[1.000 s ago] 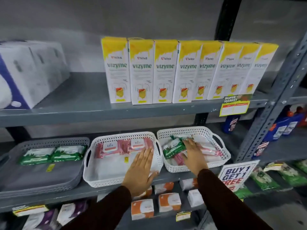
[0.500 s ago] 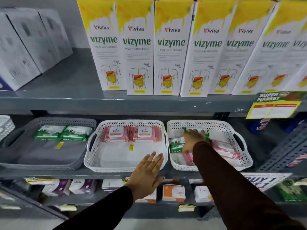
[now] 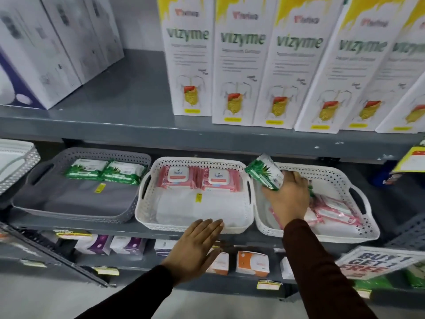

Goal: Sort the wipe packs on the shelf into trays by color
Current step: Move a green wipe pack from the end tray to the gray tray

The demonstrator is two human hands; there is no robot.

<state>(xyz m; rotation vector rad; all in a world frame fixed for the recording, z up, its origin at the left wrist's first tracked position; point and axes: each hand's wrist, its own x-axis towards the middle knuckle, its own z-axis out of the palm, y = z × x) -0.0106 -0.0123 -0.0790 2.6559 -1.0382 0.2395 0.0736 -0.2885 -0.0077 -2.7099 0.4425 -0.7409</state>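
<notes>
My right hand [image 3: 287, 196] grips a green wipe pack [image 3: 264, 172] and holds it tilted above the left rim of the right white tray [image 3: 358, 229], which still contains several pink packs [image 3: 333, 210]. My left hand [image 3: 195, 245] is flat and open, its fingertips against the front rim of the middle white tray [image 3: 147, 215]. That tray holds two pink packs [image 3: 199, 178] at its back. The grey tray [image 3: 76, 210] on the left holds two green packs [image 3: 105, 171] at its back.
A row of tall white and yellow boxes [image 3: 276, 65] stands on the shelf above, whose front edge [image 3: 207, 143] hangs low over the trays. White cartons [image 3: 46, 54] sit upper left. Small boxes [image 3: 253, 263] line the shelf below. A promo sign [image 3: 377, 263] sticks out at lower right.
My right hand has closed on a green pack and lifted it out of the right tray toward the left. The camera has moved closer. My left hand stays at the middle tray's front.
</notes>
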